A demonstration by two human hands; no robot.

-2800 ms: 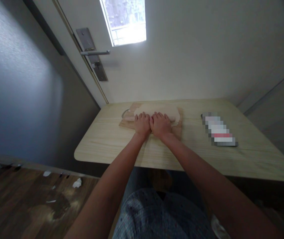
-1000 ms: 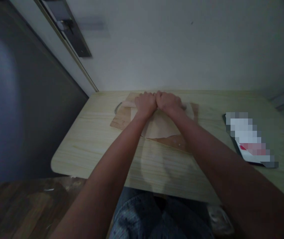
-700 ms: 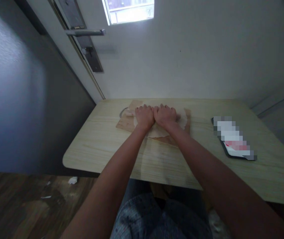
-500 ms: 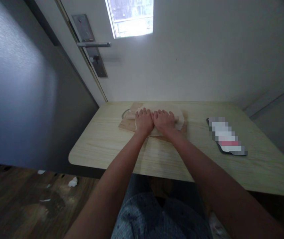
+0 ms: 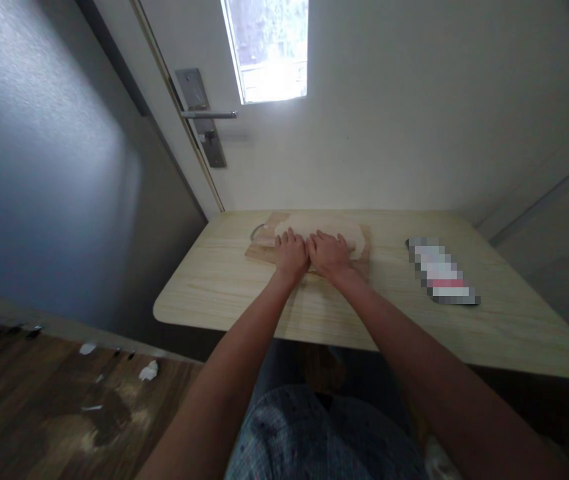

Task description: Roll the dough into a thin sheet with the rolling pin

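**Both hands flat on dough sheet, board at far side of table**

We mark the left hand (image 5: 290,253) and the right hand (image 5: 331,254) palm down, side by side, with the thumbs touching. Neither hand is clamped on anything. The fingers lie stretched out and slightly apart, pointing away from the body. Both hands rest on the near edge of a pale dough sheet (image 5: 325,226). We cannot tell whether anything sits under the palms.

The dough sheet lies spread flat on a wooden board (image 5: 258,251) and covers most of it; bare wood shows at the left end and along the near right edge. A thin metal loop (image 5: 254,232) sticks out at the board's left end. The board sits on a light wood table (image 5: 224,283), near its far edge and close to the white wall.

Right of the board and well apart from it, a flat blurred object (image 5: 442,272) lies on the table. Behind the table on the left we see a door handle (image 5: 209,115), with a bright window (image 5: 270,50) beside it. White scraps (image 5: 147,370) lie on the dark floor to the lower left.
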